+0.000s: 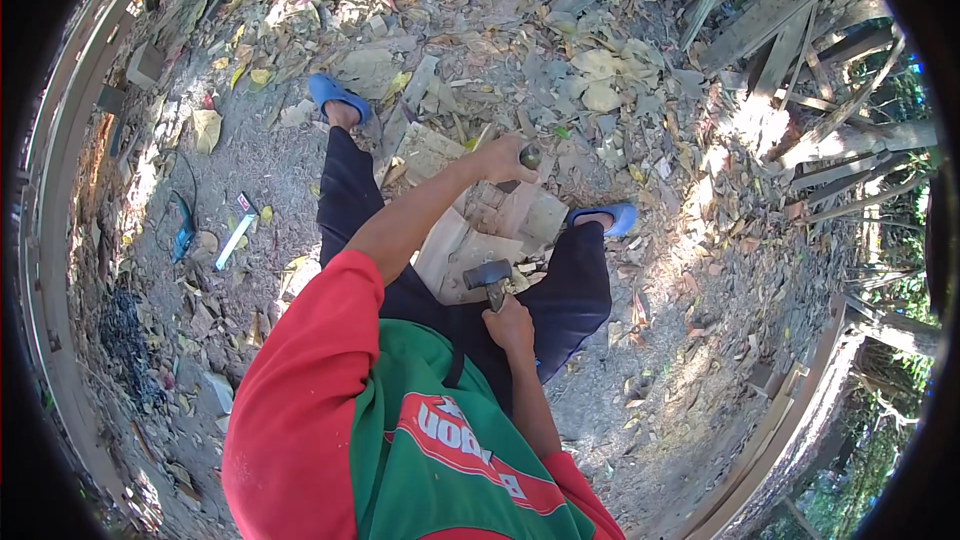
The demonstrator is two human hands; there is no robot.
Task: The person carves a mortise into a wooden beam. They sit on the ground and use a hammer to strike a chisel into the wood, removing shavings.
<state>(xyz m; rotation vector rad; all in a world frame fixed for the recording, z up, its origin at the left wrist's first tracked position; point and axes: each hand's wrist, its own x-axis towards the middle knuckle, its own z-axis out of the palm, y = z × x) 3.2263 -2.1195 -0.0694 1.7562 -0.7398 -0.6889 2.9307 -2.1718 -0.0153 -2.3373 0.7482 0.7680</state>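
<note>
My left hand (502, 159) is closed around the handle of a chisel-like tool (530, 156), its rounded end showing above the fist. The tool's lower end is mostly hidden by the hand and the wood beneath. Closer to my body, my right hand (510, 325) grips a hammer (487, 274) by its handle, the dark metal head pointing up and left. Head and tool are apart. Below both hands, between my legs, lie pale pieces of wood (440, 252), among them a block (543, 217) beside my right foot.
Left of my legs, a blue corded power tool (183, 227) and a square with a pale blade (235, 240) lie on the dirt. Weathered planks (770, 25) are heaped at the far right. A blue clog (335, 97) is on each foot, amid dry leaves and wood chips.
</note>
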